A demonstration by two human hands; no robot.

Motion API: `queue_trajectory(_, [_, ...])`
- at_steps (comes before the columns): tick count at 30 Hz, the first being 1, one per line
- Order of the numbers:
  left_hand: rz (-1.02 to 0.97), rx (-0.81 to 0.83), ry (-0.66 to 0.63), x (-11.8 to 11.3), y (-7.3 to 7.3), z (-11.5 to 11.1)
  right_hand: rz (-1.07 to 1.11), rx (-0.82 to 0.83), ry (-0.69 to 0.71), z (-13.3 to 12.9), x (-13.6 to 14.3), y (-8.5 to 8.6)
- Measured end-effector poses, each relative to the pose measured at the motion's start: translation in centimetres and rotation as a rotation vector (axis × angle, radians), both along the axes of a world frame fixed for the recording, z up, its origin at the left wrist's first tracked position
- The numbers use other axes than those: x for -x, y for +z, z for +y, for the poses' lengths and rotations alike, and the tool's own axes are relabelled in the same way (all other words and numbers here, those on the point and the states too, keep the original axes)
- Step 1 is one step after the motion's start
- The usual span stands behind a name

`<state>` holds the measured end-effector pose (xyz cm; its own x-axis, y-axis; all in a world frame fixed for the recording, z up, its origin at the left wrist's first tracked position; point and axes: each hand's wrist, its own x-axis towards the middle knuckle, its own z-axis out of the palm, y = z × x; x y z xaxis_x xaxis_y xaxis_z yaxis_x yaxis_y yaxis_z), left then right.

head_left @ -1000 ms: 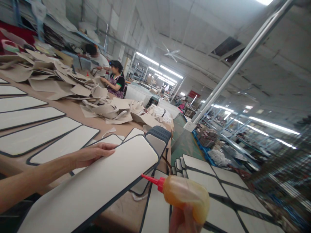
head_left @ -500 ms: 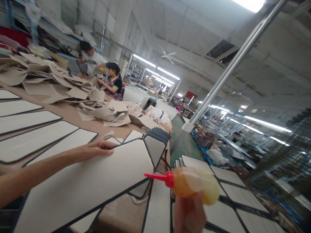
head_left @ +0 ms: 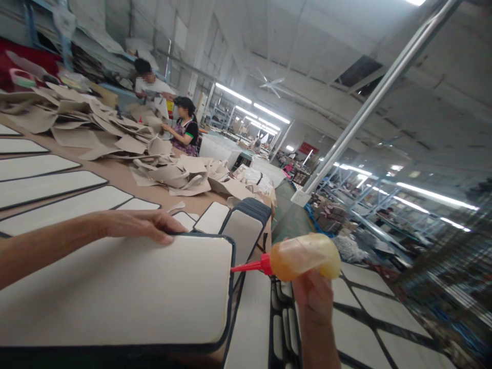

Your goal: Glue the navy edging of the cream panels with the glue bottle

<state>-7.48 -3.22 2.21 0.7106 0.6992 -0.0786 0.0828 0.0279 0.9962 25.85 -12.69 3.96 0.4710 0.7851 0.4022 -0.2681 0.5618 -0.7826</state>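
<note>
My left hand (head_left: 159,225) grips the far edge of a flat cream panel (head_left: 126,292) with rounded corners and a dark border, thumb on its top face. The panel is lifted in front of me. In my right hand (head_left: 315,294) is a squeeze bottle (head_left: 303,256) of amber liquid, held on its side. Its red nozzle (head_left: 249,265) points left, and the tip is at the panel's right edge; I cannot tell whether it touches. Behind that edge stands a stack of similar dark-edged panels (head_left: 246,223).
More cream panels (head_left: 46,189) lie spread on the brown table at left, others (head_left: 369,312) at lower right. A heap of beige cut pieces (head_left: 115,128) covers the table's far side. Two people (head_left: 186,130) work beyond it. A slanted metal pole (head_left: 369,107) rises at right.
The panel has turned so its right edge now faces the nozzle more squarely. The bottle has risen slightly, and its tip has moved from over the corner to the right edge.
</note>
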Motion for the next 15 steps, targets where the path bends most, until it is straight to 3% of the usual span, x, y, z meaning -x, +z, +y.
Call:
queue_trajectory(9, [0.016,0.06,0.009,0.1,0.4,0.2,-0.026,0.026,-0.005,-1.4,-0.7,-0.8])
queue_trajectory(15, [-0.06,0.162,0.115,-0.1,-0.2,0.4,-0.013,-0.018,-0.086,-2.2,-0.9,-2.0])
